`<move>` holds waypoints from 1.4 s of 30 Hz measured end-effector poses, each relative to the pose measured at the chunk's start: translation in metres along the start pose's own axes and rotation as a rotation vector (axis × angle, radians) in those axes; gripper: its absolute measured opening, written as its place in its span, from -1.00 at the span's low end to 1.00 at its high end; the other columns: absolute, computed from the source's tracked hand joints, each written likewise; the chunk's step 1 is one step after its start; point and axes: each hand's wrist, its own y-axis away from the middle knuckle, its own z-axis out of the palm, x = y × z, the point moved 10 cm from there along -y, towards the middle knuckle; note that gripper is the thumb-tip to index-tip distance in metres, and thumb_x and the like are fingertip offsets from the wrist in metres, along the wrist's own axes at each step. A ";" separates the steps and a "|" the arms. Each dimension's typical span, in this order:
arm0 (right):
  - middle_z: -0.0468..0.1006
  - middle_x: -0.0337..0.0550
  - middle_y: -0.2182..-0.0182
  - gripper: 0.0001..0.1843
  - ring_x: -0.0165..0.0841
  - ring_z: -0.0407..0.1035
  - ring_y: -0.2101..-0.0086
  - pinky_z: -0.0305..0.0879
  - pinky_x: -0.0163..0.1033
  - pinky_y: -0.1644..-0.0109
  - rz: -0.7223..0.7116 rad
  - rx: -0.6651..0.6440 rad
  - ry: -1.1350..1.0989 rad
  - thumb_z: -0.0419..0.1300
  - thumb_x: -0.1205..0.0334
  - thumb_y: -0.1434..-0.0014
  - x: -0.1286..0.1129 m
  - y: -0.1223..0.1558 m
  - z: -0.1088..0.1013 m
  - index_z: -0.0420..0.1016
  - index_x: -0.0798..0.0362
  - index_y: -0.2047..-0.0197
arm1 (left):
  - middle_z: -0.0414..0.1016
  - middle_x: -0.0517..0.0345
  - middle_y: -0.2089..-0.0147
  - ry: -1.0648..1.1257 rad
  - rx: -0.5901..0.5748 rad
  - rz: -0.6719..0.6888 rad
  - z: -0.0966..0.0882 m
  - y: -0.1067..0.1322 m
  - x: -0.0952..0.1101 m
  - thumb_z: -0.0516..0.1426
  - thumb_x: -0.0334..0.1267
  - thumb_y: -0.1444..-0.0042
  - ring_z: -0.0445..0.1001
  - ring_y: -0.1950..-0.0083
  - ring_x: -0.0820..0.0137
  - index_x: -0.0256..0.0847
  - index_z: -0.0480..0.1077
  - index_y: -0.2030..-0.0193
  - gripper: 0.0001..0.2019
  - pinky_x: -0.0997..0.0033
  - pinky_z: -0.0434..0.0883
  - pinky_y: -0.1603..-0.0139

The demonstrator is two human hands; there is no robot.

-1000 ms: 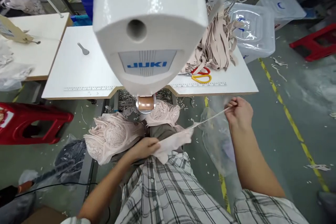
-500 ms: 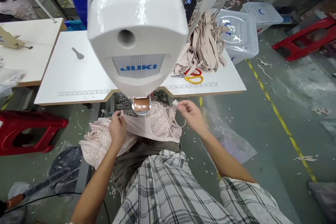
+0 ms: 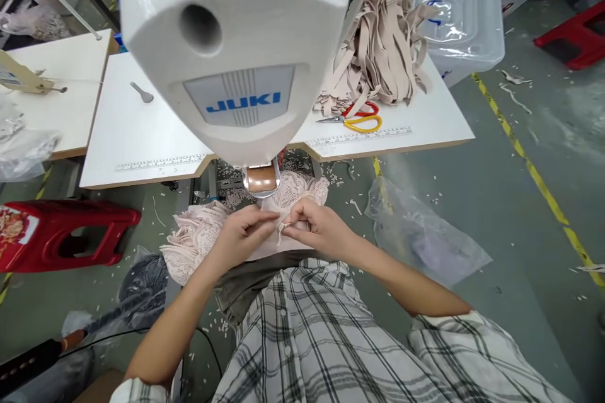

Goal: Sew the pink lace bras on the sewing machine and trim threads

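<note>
A pale pink lace bra (image 3: 299, 191) lies over the lap, just below the sewing machine head (image 3: 241, 75). My left hand (image 3: 246, 236) is closed on the bra's left side, its fingertips pinched close to the other hand. In my right hand (image 3: 317, 228), thumb and fingers pinch a thin pale strap of the bra, and a short end hangs below the fingertips. Both hands nearly touch in front of the machine's metal-rimmed brown front piece (image 3: 262, 179). Several more pink lace bras (image 3: 193, 233) are piled beside my left forearm. The fingers partly hide the held strap.
On the white table (image 3: 137, 132) are beige straps (image 3: 387, 56), red-and-yellow-handled scissors (image 3: 362, 121) and a small grey tool (image 3: 142, 93). Lidded clear bins (image 3: 460, 19) stand right of it. A red stool (image 3: 70, 233) is at left, a plastic bag (image 3: 425, 233) on the scrap-strewn floor.
My right hand has come left and inward to meet my left hand, which has moved right. The bra is now gathered between them. The view has shifted closer to the machine.
</note>
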 end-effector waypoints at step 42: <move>0.55 -0.13 0.21 -0.83 -0.38 0.41 0.19 0.29 -0.27 0.11 -0.429 -0.256 0.097 0.13 0.20 -0.33 -0.050 -0.005 0.012 0.55 0.03 0.16 | 0.48 0.26 0.37 -0.234 -0.008 0.144 -0.007 0.006 0.035 0.04 -0.38 -0.30 0.41 0.43 0.50 -0.18 0.33 0.13 -0.92 0.52 0.31 0.39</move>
